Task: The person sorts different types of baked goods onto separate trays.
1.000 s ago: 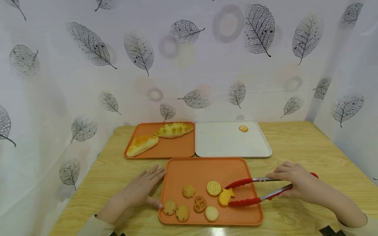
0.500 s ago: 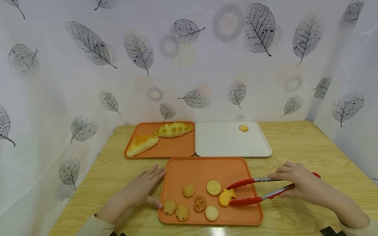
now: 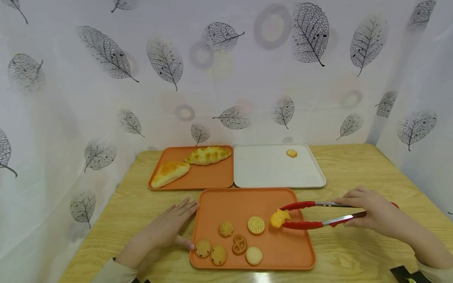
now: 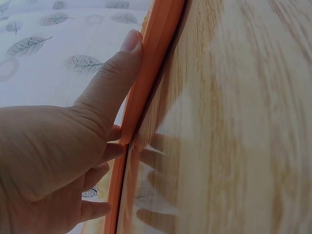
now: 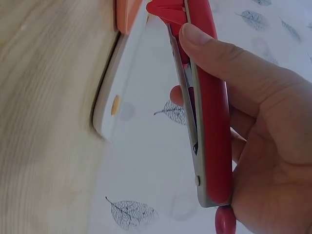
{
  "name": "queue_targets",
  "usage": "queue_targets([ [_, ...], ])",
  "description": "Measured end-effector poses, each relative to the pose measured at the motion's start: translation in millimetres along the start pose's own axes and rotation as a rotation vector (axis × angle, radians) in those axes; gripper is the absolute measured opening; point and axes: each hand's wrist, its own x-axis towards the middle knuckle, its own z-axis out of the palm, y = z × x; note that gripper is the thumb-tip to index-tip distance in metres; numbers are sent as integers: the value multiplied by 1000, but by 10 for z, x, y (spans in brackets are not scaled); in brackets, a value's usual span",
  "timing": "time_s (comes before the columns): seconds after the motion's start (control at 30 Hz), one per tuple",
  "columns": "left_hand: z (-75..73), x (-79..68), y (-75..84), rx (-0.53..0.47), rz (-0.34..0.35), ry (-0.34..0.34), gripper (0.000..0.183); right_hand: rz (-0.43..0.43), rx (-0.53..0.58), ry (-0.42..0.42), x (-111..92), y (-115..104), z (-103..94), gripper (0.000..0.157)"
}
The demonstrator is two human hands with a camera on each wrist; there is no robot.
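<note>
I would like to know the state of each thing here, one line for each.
Tongs: partly open, held by right hand
Fish cookie: between the tongs' tips
Front tray: six other cookies on it
Left hand: fingers extended, touching front tray
White tray: one small cookie on it
Rear tray: two breads on it

Fish-shaped biscuit (image 3: 278,218): moved from the near right of the dotted round biscuit (image 3: 256,226) to its right and slightly beyond, gap wider. Red tongs (image 3: 302,225) and right hand (image 3: 376,212): shifted likewise, farther right of that biscuit.
</note>
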Motion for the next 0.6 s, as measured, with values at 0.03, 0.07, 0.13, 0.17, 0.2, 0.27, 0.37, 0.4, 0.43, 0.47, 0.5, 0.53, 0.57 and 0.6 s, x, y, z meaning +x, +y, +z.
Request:
queue_targets([
  [0.03,-1,0,0,1,0,-1,113,6,-2,7,-6,25,-11,65],
  [0.07,-2,-1,0,0,0,-1,113,14,-7,14,-11,51,-22,65],
  [0.13,-4,-1,0,-3,0,-1,113,39,-4,21,-26,107,-42,64],
  [0.17,-6,-1,0,-4,1,0,113,51,-9,27,-32,138,-50,63],
  [0.2,-7,-2,0,-3,1,0,113,66,-14,31,-38,169,-58,63],
  [0.27,-8,-2,3,-4,2,1,113,97,-28,31,-54,232,-71,62],
  [0.37,-9,-3,6,1,3,3,113,141,-60,30,-78,335,-83,61],
  [0.4,-9,-3,7,1,4,4,113,155,-72,26,-85,368,-87,61],
  [0.43,-8,-2,7,1,4,4,113,170,-83,20,-91,403,-92,60],
  [0.47,-7,-1,7,0,3,4,114,184,-90,16,-98,439,-94,60],
  [0.5,-6,-1,6,0,3,4,114,197,-100,12,-104,472,-97,59],
  [0.53,-5,0,5,-1,2,4,114,210,-112,5,-107,502,-101,58],
  [0.57,-3,1,5,-4,2,3,114,225,-126,-2,-112,533,-101,58],
  [0.6,-3,2,4,-6,2,1,114,238,-136,-7,-119,561,-100,57],
])
